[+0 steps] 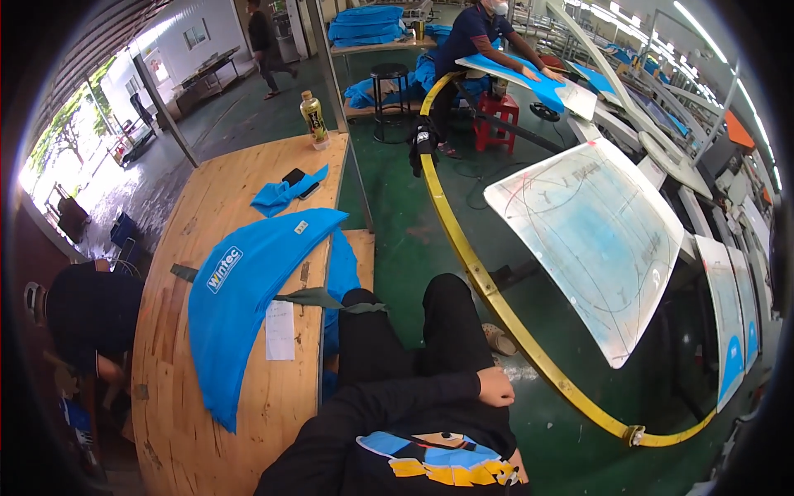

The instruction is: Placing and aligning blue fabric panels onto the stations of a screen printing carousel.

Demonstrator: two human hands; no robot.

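Observation:
My left hand (496, 387) rests across my lap with its fingers curled in; nothing shows in it. Only a sliver of skin by the shirt's edge hints at my right hand (519, 467); its fingers are hidden. To my left, a stack of blue fabric panels (248, 289) with a curved edge lies on the wooden table (289, 430), away from both hands. A dark green strip (318, 298) runs out from the stack over the table edge to my knee. Beside the stack lies a white paper slip (279, 331).
A bottle (314, 120), a blue scrap (281, 194) and a phone (294, 176) are on the far table end. A curved yellow rail (488, 289) passes on my right, below white printing boards (591, 240). One person (484, 41) works beyond; others are at the left.

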